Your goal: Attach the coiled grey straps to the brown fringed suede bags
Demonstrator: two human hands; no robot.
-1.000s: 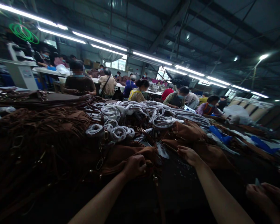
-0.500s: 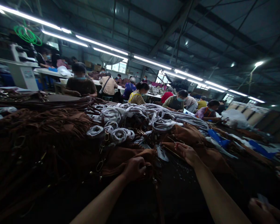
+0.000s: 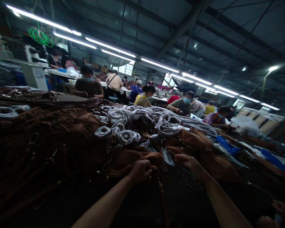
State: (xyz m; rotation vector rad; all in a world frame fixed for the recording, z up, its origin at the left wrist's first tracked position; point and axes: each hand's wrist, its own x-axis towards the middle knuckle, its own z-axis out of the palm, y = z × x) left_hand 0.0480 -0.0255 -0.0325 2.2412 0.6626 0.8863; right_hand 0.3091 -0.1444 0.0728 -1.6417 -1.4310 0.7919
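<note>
My left hand (image 3: 140,171) is closed on the edge of a brown leather bag (image 3: 127,160), near its strap fittings. A dark brown strap (image 3: 161,193) with a metal clasp hangs down just right of that hand. To the right, my right hand (image 3: 188,161) has its fingers pinched together in front of another brown bag (image 3: 192,142); what they hold is too small and dark to make out. Between the hands lies a pale plastic-wrapped piece (image 3: 168,157). Small light bits (image 3: 188,182) are scattered on the dark table below my right hand.
Wrapped strap coils (image 3: 127,136) are heaped behind the bags. Fringed brown pieces (image 3: 61,122) pile up at left. Blue plastic (image 3: 228,145) lies at right. Another person's hands (image 3: 282,210) show at the lower right edge. Several people sit at tables beyond.
My right hand has moved down and closer to my left hand; the thin tool seen in it earlier is no longer distinct. My left hand stays on the bag. The view has shifted slightly.
</note>
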